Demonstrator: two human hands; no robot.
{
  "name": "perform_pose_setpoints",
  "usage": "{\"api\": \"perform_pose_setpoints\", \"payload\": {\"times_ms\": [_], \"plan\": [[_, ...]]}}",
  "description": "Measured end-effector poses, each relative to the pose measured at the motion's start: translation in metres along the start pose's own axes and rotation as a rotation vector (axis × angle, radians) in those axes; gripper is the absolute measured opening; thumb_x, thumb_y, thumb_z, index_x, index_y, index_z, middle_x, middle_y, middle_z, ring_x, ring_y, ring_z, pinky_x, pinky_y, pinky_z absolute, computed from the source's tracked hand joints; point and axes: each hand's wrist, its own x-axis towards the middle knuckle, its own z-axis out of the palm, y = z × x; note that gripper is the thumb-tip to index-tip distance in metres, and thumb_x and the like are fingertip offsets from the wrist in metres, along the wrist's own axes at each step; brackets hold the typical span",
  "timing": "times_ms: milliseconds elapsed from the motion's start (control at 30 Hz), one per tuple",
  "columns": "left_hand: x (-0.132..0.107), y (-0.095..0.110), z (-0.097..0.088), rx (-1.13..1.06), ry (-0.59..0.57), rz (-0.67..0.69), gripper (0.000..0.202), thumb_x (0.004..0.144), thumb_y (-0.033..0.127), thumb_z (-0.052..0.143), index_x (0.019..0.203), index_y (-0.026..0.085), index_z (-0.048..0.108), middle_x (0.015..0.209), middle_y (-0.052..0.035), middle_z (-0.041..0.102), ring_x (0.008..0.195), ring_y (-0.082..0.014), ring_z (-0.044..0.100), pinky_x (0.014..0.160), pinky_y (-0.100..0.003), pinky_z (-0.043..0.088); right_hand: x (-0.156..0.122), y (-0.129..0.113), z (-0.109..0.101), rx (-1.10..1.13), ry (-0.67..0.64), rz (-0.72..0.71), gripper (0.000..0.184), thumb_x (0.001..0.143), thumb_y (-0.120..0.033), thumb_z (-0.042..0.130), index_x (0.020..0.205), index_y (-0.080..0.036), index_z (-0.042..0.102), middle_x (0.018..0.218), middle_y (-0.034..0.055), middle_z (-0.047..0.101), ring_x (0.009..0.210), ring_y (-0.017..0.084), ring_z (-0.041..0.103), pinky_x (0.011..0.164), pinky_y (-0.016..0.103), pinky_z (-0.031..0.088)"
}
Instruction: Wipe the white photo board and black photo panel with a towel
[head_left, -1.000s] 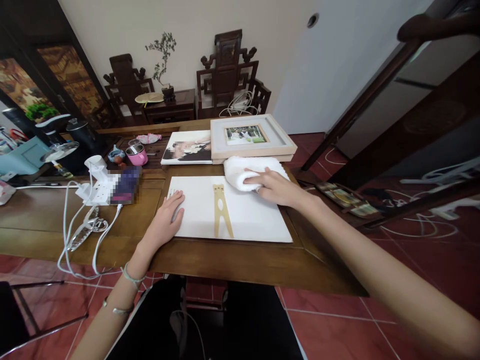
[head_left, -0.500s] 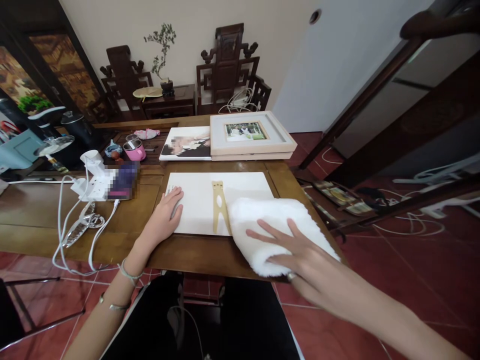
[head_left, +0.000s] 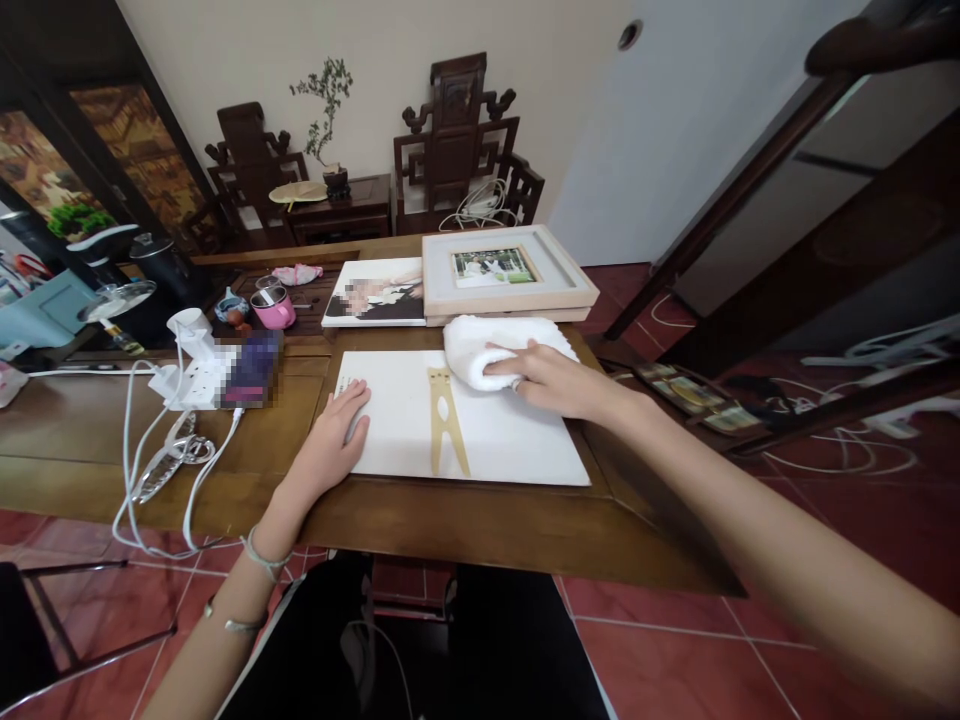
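Note:
A white rectangular panel [head_left: 390, 420], perhaps a canvas or album, lies flat on the wooden table, with a tan long-legged animal figure [head_left: 441, 410] on its face. My left hand [head_left: 339, 432] rests flat on the panel's left edge, fingers stretched out. Over the panel's far right corner, my right hand [head_left: 551, 380] grips a fluffy white cloth [head_left: 502, 335], its fingers pressed into the folded near edge. The cloth hides that corner and reaches up close to the framed photo [head_left: 495, 268].
A photo panel [head_left: 375, 310] lies left of the framed photo. Leftward are a power strip [head_left: 199, 385] with white cables, a clear hair claw [head_left: 169, 460], a pink mug [head_left: 274, 308] and a black kettle [head_left: 159, 262]. The table's right edge [head_left: 675, 520] drops to red tiles.
My right hand has moved the cloth away from me, from the panel's near right corner to its far right part. The near right corner is now uncovered. My left hand stays on the panel.

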Motion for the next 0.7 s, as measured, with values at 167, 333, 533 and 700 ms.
{"api": "perform_pose_setpoints", "payload": {"times_ms": [167,333,533,700], "plan": [[0.0,0.0,0.001,0.003,0.008,0.003,0.042,0.092,0.026,0.038,0.13,0.014,0.052,0.144,-0.0151,0.047,0.138,-0.0245,0.037,0.115,-0.052,0.023,-0.058,-0.045,0.006,0.034,-0.032,0.0,0.056,0.063,0.0,0.037,0.105,-0.023,0.067,0.143,0.0041,0.048,0.139,0.03,0.027,0.11,0.067,0.019],[0.001,-0.001,0.002,0.009,0.015,0.006,0.042,0.092,0.026,0.038,0.13,0.015,0.052,0.143,-0.0147,0.048,0.138,-0.0245,0.037,0.116,-0.052,0.022,-0.119,-0.099,0.008,0.023,-0.067,-0.071,0.055,0.057,0.001,0.039,0.091,-0.031,0.068,0.147,-0.0066,0.039,0.139,0.03,0.024,0.11,0.067,0.024],[0.001,0.0,0.001,0.009,0.001,0.001,0.044,0.092,0.026,0.037,0.13,0.008,0.052,0.143,-0.0184,0.046,0.138,-0.026,0.037,0.116,-0.052,0.021,-0.123,-0.104,0.005,0.058,-0.05,-0.055,0.056,0.059,0.0,0.039,0.095,-0.03,0.068,0.146,-0.0055,0.042,0.137,0.03,0.03,0.109,0.064,0.029],[0.001,0.0,0.002,0.004,0.004,0.008,0.043,0.092,0.026,0.038,0.129,0.01,0.052,0.143,-0.0172,0.047,0.138,-0.0256,0.036,0.116,-0.052,0.022,-0.064,-0.066,0.008,0.072,-0.053,0.047,0.058,0.064,-0.001,0.037,0.11,-0.022,0.067,0.138,0.0068,0.053,0.138,0.032,0.029,0.107,0.07,0.022]]}}
